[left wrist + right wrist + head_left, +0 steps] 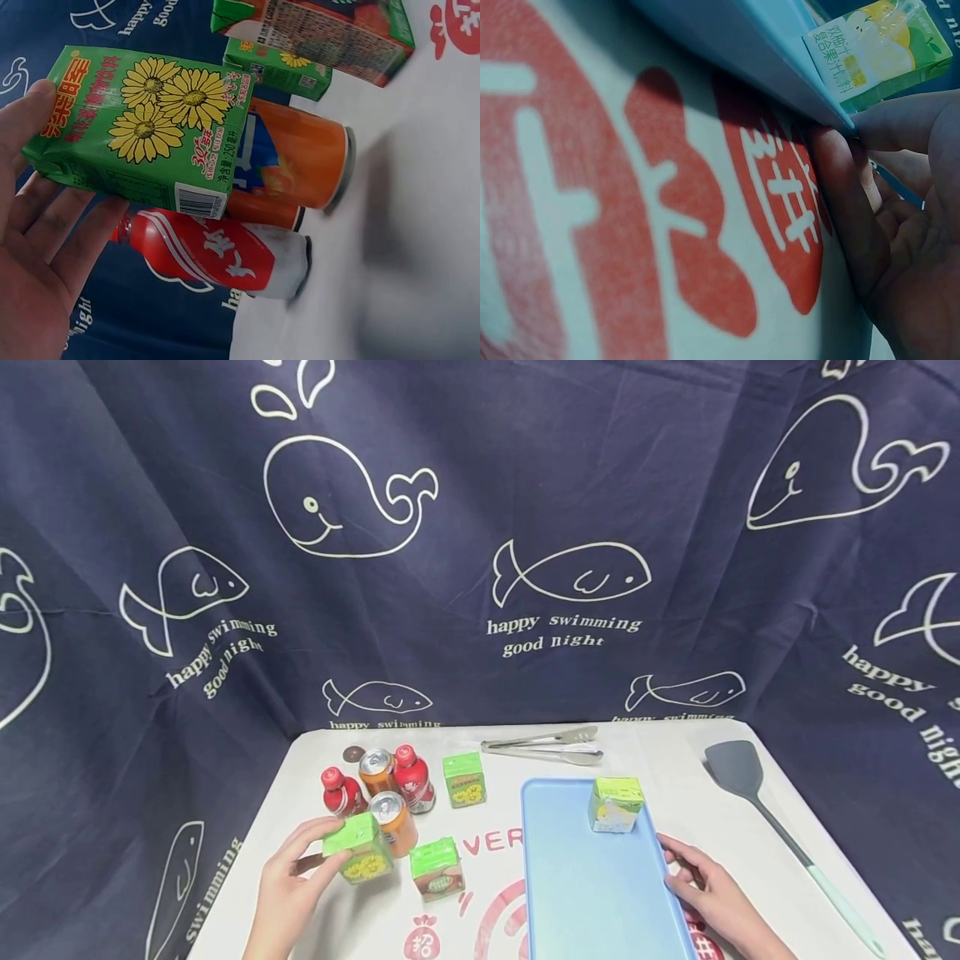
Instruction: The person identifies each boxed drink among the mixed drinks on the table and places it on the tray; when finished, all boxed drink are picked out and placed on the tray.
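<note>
My left hand [288, 881] grips a green drink carton [360, 852] with yellow flowers on its front, between thumb and fingers. In the left wrist view the carton [161, 127] overlaps an orange can [292, 154] and a red bottle [217, 251]. On the right, my right hand [708, 889] pinches the long right rim of a light blue tray [592, 893]. The right wrist view shows thumb and fingers at the tray's edge [780, 71]. A green and yellow juice carton [617, 806] stands in the tray's far right corner.
Two more green cartons, one farther back [465, 781] and one nearer [437, 870], stand left of the tray. Red bottles [415, 781] and orange cans [395, 824] cluster at the left. Metal tongs [543, 747] lie at the back, a grey-headed spatula [738, 768] at the right.
</note>
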Demonstrator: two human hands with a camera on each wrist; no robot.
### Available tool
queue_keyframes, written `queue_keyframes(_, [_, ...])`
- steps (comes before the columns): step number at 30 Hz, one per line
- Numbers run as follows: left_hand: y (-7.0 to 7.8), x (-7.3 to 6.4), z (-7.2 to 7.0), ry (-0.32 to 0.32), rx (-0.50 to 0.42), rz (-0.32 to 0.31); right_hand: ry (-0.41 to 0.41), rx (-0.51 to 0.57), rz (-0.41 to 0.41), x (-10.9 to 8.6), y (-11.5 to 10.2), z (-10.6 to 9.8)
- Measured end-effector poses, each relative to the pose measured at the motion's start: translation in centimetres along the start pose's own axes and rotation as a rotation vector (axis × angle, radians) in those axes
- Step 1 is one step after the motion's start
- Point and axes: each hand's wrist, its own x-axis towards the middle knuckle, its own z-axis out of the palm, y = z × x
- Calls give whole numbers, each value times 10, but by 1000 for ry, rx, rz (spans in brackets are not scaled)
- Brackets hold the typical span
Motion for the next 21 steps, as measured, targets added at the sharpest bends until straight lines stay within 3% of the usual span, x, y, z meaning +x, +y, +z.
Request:
queue_keyframes(4, [5,5,2,-9,7,-13,0,-2,-2,0,-2,0])
queue_keyframes(10, [8,11,8,7,-8,35,4,-12,9,0,-2,0])
queue_keyframes(21, [16,20,13,-37,-34,59,9,8,5,1,2,1])
